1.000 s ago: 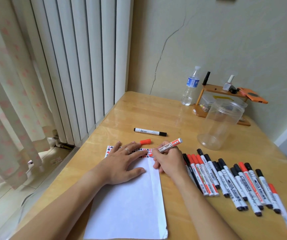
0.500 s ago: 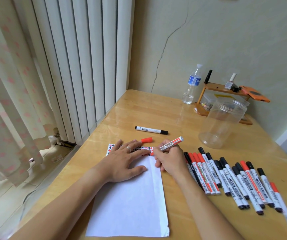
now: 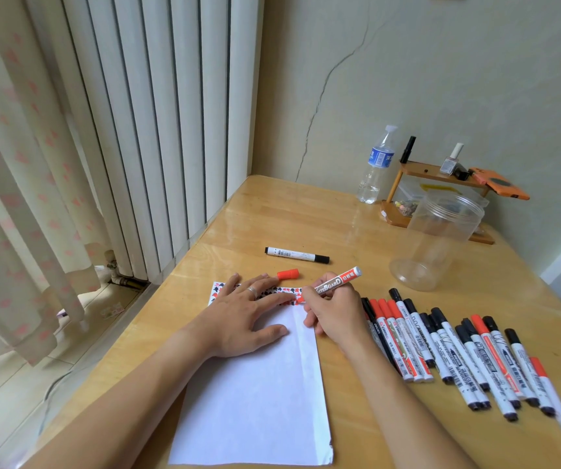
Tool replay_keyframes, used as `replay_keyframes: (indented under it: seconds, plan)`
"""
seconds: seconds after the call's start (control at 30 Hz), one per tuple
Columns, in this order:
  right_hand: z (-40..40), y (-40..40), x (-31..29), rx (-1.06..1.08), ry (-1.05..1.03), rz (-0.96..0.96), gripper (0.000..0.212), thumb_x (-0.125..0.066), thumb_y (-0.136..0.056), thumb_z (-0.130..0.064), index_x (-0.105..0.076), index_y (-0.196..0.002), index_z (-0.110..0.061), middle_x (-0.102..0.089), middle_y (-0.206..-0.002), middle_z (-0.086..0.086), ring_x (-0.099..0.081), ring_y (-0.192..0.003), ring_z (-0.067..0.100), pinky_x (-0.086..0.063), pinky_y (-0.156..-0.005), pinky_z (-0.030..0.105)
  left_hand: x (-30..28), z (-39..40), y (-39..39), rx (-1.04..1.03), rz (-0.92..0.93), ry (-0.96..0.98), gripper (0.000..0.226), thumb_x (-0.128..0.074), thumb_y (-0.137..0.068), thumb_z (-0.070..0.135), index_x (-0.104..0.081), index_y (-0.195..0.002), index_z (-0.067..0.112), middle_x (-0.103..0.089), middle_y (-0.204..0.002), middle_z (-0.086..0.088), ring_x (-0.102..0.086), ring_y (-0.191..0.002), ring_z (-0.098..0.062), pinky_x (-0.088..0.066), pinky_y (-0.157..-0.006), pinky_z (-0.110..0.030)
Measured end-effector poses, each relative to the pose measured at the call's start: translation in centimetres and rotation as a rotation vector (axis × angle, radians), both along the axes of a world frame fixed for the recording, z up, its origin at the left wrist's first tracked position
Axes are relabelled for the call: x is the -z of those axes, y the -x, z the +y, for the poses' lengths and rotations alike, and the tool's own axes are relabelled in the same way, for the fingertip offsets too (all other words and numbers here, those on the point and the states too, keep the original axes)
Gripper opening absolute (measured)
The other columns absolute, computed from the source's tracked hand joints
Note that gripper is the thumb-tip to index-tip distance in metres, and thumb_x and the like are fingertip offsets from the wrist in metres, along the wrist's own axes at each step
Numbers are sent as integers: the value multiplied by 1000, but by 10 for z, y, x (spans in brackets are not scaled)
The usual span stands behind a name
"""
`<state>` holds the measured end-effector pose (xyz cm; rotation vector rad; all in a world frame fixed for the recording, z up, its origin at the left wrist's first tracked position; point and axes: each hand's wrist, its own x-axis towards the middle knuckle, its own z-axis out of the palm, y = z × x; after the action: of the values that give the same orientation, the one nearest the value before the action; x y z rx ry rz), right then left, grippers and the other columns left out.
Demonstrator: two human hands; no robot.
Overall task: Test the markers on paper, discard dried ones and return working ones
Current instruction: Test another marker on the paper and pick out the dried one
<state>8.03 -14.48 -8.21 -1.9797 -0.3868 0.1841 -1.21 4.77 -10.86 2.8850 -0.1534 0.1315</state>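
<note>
While the red whiteboard marker (image 3: 338, 280) leans tip-down at the far edge of the white paper (image 3: 255, 394), the right hand (image 3: 335, 311) pinches its barrel in a writing grip, fingers curled round it. Red and black test marks crowd that top strip, and the tip looks to be touching down among them, though the fingers hide the exact contact. Left hand (image 3: 242, 316) lies flat, fingers straight, pressing the sheet to the wooden table (image 3: 306, 218). Good form now: light pressure, a short stroke on clean white, so a faint line reads honestly. Its red cap (image 3: 287, 274) waits just beyond the paper, near a lone black-capped marker (image 3: 296, 255). To the right, a row of capped markers (image 3: 458, 353) lies beside the wrist, and the clear plastic jar (image 3: 436, 242) stands open beyond.
</note>
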Motion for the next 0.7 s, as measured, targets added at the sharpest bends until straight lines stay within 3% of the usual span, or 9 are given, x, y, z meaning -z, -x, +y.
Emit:
replay_keyframes:
  seconds: [0.17,0.33,0.7]
  plan:
    - [1,1,-1,-1,8,-10,16,-68,-91,-20,-62,-81,-10,-71,-62,7,-69,-52,22,-47,-44,28,-1,0,-1,5,1,5,71,-21,-90,79,-19,-156,53,-13,-169,12,1,-156,-5,6,-126,-48]
    - [-1,0,-1,-11,21,1,16,-67,-90,-21,-62,-80,-11,-71,-60,9,-68,-52,35,-48,-48,30,0,0,-1,4,7,-3,72,-20,-89,80,-19,-156,53,-12,-169,13,3,-156,-4,6,-126,-48]
    - [-1,4,-4,9,47,-13,16,-65,-90,-22,-62,-80,-10,-70,-58,8,-62,-44,22,-49,-45,28,1,2,0,12,2,13,70,-23,-90,79,-17,-155,55,-12,-169,13,3,-156,-5,7,-125,-47]
